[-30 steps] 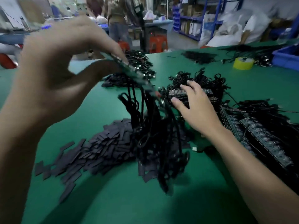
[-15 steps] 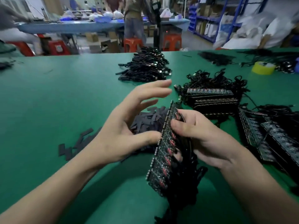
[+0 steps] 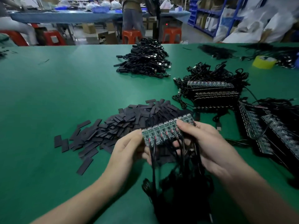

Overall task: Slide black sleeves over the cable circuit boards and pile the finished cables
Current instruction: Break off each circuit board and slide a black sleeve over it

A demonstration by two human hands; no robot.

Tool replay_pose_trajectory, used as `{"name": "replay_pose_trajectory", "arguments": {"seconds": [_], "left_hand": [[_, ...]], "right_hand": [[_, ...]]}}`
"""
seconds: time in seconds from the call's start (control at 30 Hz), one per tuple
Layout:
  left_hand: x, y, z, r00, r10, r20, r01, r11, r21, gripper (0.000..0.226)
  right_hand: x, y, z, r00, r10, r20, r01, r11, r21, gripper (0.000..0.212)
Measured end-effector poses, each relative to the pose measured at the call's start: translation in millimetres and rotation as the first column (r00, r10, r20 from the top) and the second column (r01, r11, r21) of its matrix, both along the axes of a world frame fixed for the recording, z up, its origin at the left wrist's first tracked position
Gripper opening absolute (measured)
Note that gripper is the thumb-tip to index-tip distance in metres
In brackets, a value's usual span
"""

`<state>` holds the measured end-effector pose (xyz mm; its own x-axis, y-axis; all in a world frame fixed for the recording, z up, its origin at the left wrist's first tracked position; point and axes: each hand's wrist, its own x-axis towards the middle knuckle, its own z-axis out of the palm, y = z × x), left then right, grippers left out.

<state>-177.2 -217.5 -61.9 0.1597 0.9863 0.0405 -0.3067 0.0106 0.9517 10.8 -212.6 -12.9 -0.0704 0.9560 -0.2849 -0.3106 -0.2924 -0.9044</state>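
Both hands hold a joined strip of small green circuit boards (image 3: 166, 130) just above the green table (image 3: 56, 97). My left hand (image 3: 129, 151) grips the strip's left end. My right hand (image 3: 208, 146) grips its right end, fingers curled over the top edge. Black cables (image 3: 178, 188) hang from the boards in a tangled bunch towards me. Behind the strip spreads a heap of flat black sleeves (image 3: 116, 126). A pile of finished black cables (image 3: 144, 60) lies at the far middle of the table.
Stacks of more board strips with cables (image 3: 212, 92) sit to the right, with further strips (image 3: 265, 133) at the right edge. A yellow tape roll (image 3: 263, 62) lies far right. Red stools, a person standing and shelves are beyond the table.
The board strip has turned from standing on end to lying level across both hands. My left hand, open half a second ago, now grips the strip's left end.
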Motion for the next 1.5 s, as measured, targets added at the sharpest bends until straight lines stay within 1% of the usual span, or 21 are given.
{"name": "replay_pose_trajectory", "arguments": {"seconds": [0.07,0.13,0.3,0.4,0.43,0.47,0.5,0.53,0.57,0.6,0.63,0.7,0.73,0.83,0.9,0.97,1.07,1.1,1.23,1.37,1.5], "left_hand": [[-2,3,-5,0.999,0.043,0.002,-0.043,0.997,-0.07,0.038],[-7,4,-10,0.999,0.036,-0.029,-0.039,0.995,-0.089,0.038],[-18,7,-15,0.981,0.02,-0.191,-0.025,0.999,-0.025,0.021],[-19,9,-17,0.98,0.022,-0.198,-0.031,0.999,-0.039,0.013],[-19,10,-17,0.982,0.019,-0.189,-0.028,0.998,-0.047,0.012],[-20,10,-17,0.984,0.014,-0.177,-0.024,0.998,-0.05,0.012],[-21,11,-17,0.986,0.01,-0.166,-0.018,0.999,-0.046,0.011],[-22,11,-17,0.988,0.007,-0.157,-0.013,0.999,-0.036,0.01],[-23,11,-17,0.988,0.007,-0.153,-0.011,1.0,-0.024,0.01],[-23,11,-17,0.988,0.009,-0.152,-0.011,1.0,-0.012,0.01],[-23,11,-17,0.988,0.012,-0.151,-0.013,1.0,-0.001,0.012],[-22,12,-16,0.988,0.025,-0.155,-0.022,1.0,0.022,0.017],[-21,12,-16,0.986,0.037,-0.162,-0.031,0.999,0.034,0.019],[-22,13,-16,0.978,0.073,-0.194,-0.059,0.995,0.075,0.022],[-23,12,-17,0.978,0.068,-0.199,-0.053,0.995,0.081,0.022],[-23,12,-18,0.976,0.066,-0.208,-0.048,0.995,0.089,0.02],[-21,11,-18,0.979,0.058,-0.195,-0.046,0.997,0.065,0.02],[-20,12,-18,0.981,0.055,-0.188,-0.045,0.997,0.055,0.02],[-20,11,-17,0.986,0.041,-0.161,-0.039,0.999,0.016,0.016],[-20,10,-16,0.992,0.021,-0.121,-0.024,1.0,-0.019,0.023],[-19,9,-16,0.993,0.008,-0.116,-0.013,0.999,-0.044,0.014]], "right_hand": [[5,6,-13,0.993,-0.118,0.023,0.117,0.993,0.022,0.027],[8,10,-23,0.986,-0.158,0.056,0.155,0.986,0.056,0.023],[10,13,-37,0.979,-0.068,0.193,0.05,0.994,0.098,0.029],[15,12,-40,0.945,0.014,0.326,-0.05,0.994,0.101,0.019],[16,14,-40,0.929,0.029,0.368,-0.07,0.993,0.098,0.021],[17,15,-40,0.908,0.014,0.419,-0.064,0.992,0.108,0.03],[19,18,-38,0.861,-0.045,0.506,-0.036,0.988,0.149,0.044],[21,21,-35,0.775,-0.137,0.617,-0.02,0.97,0.24,0.053],[22,22,-30,0.658,-0.241,0.714,-0.053,0.93,0.363,0.056],[19,23,-24,0.541,-0.327,0.775,-0.142,0.873,0.467,0.056],[13,22,-18,0.455,-0.371,0.809,-0.26,0.814,0.519,0.054],[-4,17,-13,0.364,-0.372,0.854,-0.453,0.73,0.511,0.053],[-14,13,-12,0.323,-0.376,0.868,-0.506,0.707,0.495,0.052],[-38,0,-17,0.18,-0.45,0.875,-0.556,0.687,0.468,0.05],[-44,-6,-21,0.123,-0.477,0.87,-0.555,0.694,0.459,0.049],[-46,-11,-27,0.092,-0.473,0.876,-0.553,0.707,0.44,0.043],[-47,-12,-30,0.126,-0.364,0.923,-0.533,0.76,0.372,0.032],[-45,-11,-30,0.164,-0.312,0.936,-0.518,0.78,0.351,0.031],[-33,-6,-21,0.397,-0.123,0.909,-0.437,0.846,0.305,0.031],[-27,-6,-13,0.535,-0.029,0.845,-0.383,0.882,0.273,0.026],[-22,-1,-7,0.647,0.179,0.741,-0.405,0.904,0.136,0.024]]}}
